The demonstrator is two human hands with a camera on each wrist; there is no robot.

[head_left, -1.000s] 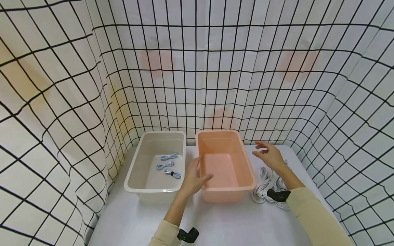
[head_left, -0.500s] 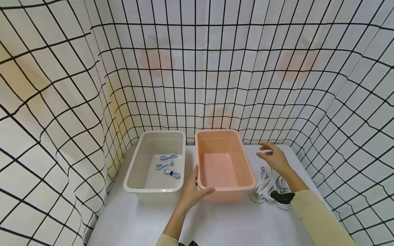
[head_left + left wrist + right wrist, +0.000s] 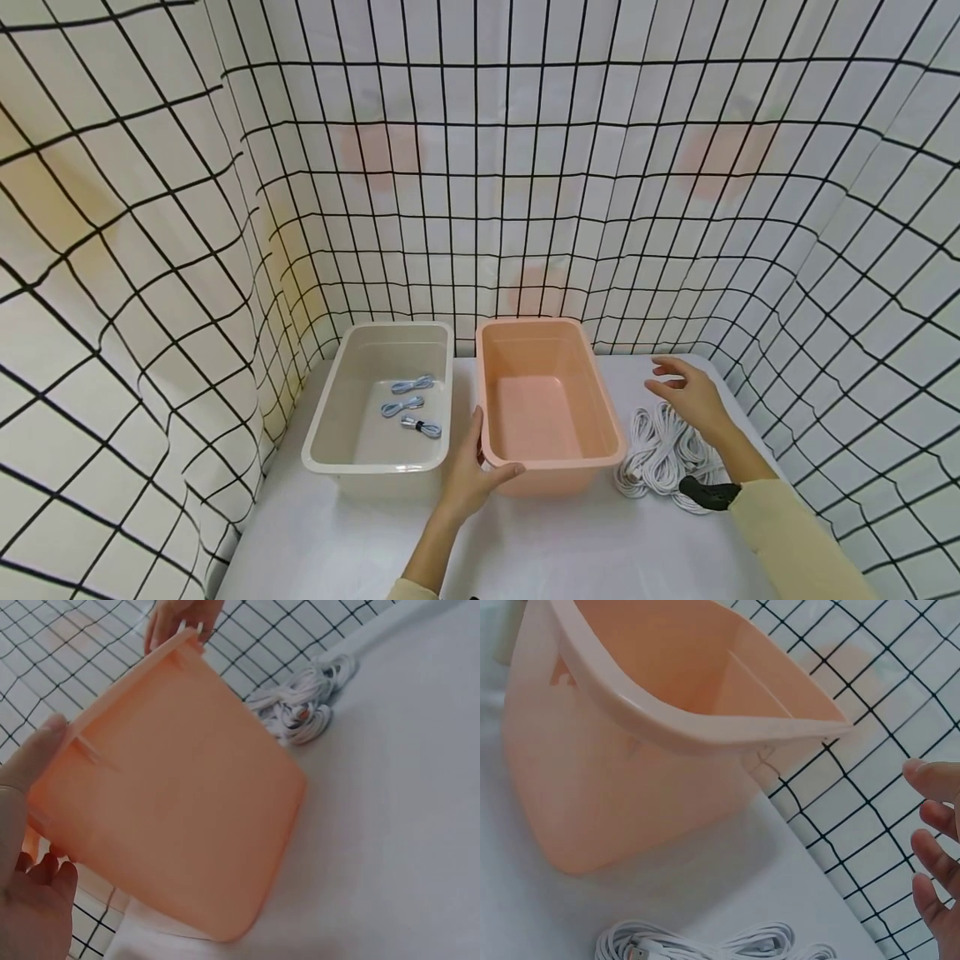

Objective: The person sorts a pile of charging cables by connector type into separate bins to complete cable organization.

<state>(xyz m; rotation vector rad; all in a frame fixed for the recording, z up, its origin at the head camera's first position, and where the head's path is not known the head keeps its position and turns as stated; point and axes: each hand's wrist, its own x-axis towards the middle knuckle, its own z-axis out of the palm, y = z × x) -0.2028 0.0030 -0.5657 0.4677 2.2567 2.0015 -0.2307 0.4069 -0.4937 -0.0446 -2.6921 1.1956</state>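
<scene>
A peach-orange plastic bin (image 3: 529,421) stands on the table, its inside showing nothing. My left hand (image 3: 467,477) holds its near left corner, thumb along the front and fingers on the left side. In the left wrist view the thumb touches the bin's rim (image 3: 79,731) and the other fingers bend below it. My right hand (image 3: 692,398) hovers right of the bin, fingers loosely bent and holding nothing. Bundled white cables (image 3: 660,454) lie in a heap below it; a USB plug (image 3: 637,952) shows in the right wrist view.
To the left, a light grey bin (image 3: 322,442) holds a few bundled light-blue cables (image 3: 402,406), one with a black tie. A black wire grid (image 3: 540,217) backed by white cloth encloses the white table (image 3: 570,550) at the back and sides.
My left hand has moved from above the orange bin's left rim down to its near left corner. The right hand has drifted right, away from the bin. The bins stay put.
</scene>
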